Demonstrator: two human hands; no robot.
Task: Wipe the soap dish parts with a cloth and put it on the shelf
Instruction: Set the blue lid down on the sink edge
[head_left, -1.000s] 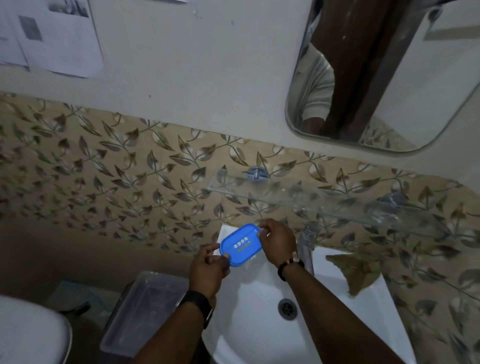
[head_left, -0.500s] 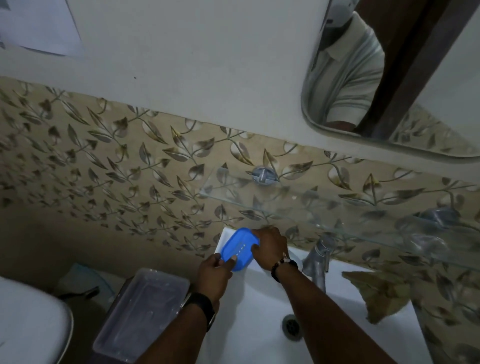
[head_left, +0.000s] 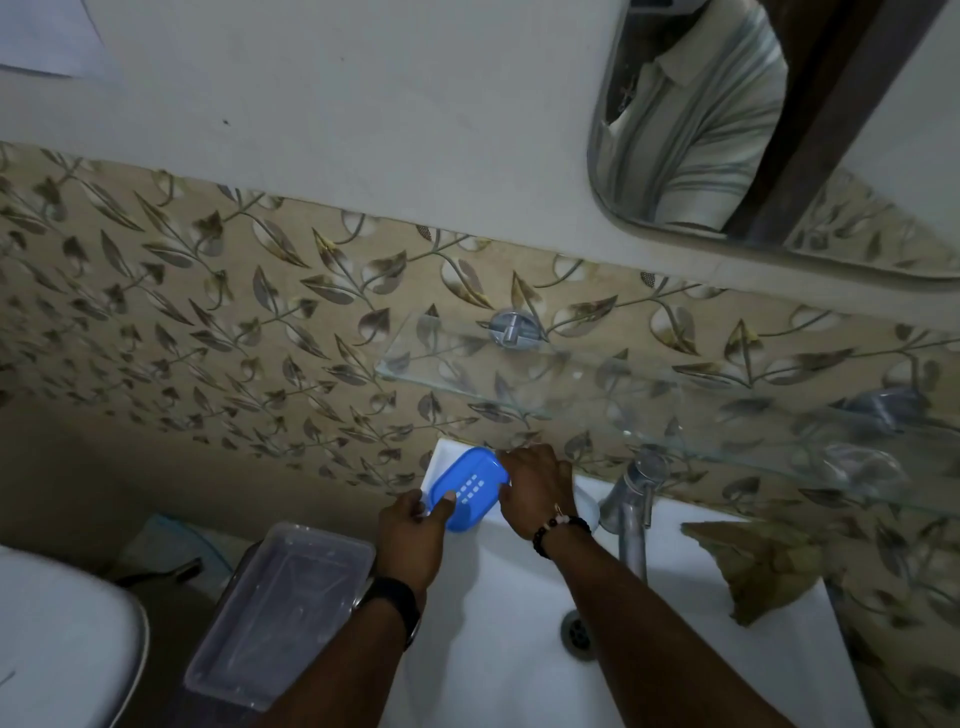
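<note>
Two hands grip my blue soap dish (head_left: 470, 496): left hand (head_left: 410, 535) pinching its near end, right hand (head_left: 537, 486) closed on the far side (over the sink's (head_left: 519, 597) back left corner), below the glass shelf (head_left: 571, 384).

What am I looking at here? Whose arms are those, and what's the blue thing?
There is no robot here. A person wears a camera on their head, so you see what they see when looking down: their own two arms reaching forward.

The left hand and the right hand both hold a blue soap dish, each at one end. It sits low at the back corner of a white sink.

Next to the right hand is a metal tap. A brownish cloth lies on the sink's right side. Above is a glass shelf, where the dish should go later. The mirror shows the person's striped shirt. A clear plastic box sits left of the sink.
</note>
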